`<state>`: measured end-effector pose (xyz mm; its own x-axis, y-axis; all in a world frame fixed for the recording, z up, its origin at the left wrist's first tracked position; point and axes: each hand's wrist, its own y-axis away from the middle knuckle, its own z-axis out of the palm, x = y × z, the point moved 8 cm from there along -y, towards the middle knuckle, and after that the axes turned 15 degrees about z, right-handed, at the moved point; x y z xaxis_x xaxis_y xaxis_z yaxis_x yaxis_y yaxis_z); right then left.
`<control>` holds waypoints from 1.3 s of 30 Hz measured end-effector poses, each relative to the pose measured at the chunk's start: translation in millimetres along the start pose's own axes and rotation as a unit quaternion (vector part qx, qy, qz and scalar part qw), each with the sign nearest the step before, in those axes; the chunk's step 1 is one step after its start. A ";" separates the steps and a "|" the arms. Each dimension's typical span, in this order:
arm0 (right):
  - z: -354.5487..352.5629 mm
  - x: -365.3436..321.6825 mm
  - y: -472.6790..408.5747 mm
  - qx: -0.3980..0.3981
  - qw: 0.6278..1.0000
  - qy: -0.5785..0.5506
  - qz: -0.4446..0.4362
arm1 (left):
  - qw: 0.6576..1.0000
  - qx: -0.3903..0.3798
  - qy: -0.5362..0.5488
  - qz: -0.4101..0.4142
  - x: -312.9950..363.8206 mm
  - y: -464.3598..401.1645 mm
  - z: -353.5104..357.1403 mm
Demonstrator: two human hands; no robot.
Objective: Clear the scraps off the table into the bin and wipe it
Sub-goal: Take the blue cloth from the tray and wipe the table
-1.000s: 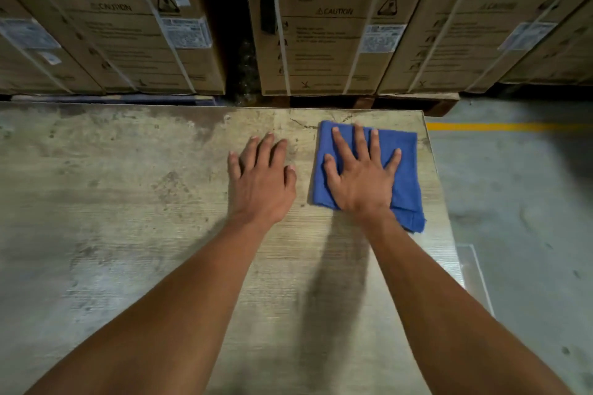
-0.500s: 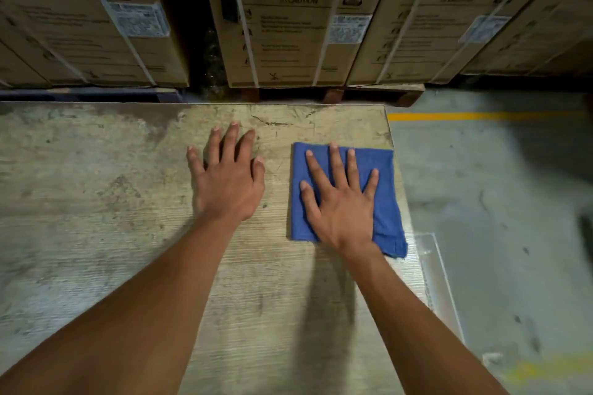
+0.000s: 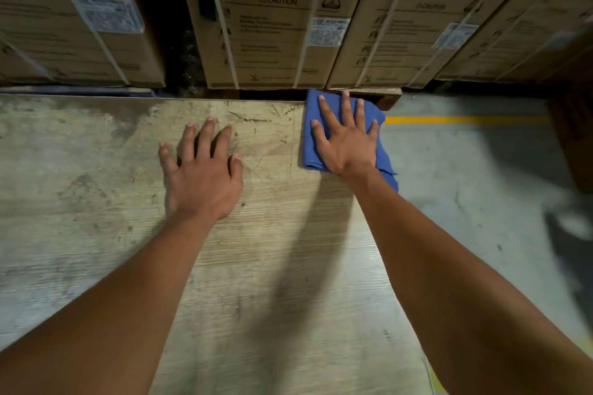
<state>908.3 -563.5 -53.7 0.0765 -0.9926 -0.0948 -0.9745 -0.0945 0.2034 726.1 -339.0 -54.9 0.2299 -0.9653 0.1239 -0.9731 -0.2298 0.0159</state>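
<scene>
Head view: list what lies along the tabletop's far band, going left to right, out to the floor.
Bare table → left hand, flat on the wood → blue cloth under the right hand at the table's right corner → grey floor with a yellow line.

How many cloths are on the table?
1: a blue cloth under the right hand at the table's far right corner, overhanging it. No others visible.
</scene>
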 end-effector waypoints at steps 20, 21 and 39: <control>42.3 56.3 222.7 0.010 1.000 -0.007 0.008 | 0.995 -0.036 0.032 -0.086 -41.4 167.1 -6.6; 39.4 46.3 206.2 0.008 1.000 -0.009 0.005 | 0.994 -0.031 0.031 -0.097 -42.0 170.4 -5.9; 70.6 -57.8 314.6 0.010 0.966 0.014 -0.259 | 0.994 -0.006 0.056 -0.090 -51.1 167.8 -7.3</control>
<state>582.3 -530.4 -53.0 0.5594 -0.8147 -0.1528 -0.8085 -0.5770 0.1160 551.0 -327.3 -51.3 0.3978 -0.8886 0.2284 -0.9167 -0.3953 0.0589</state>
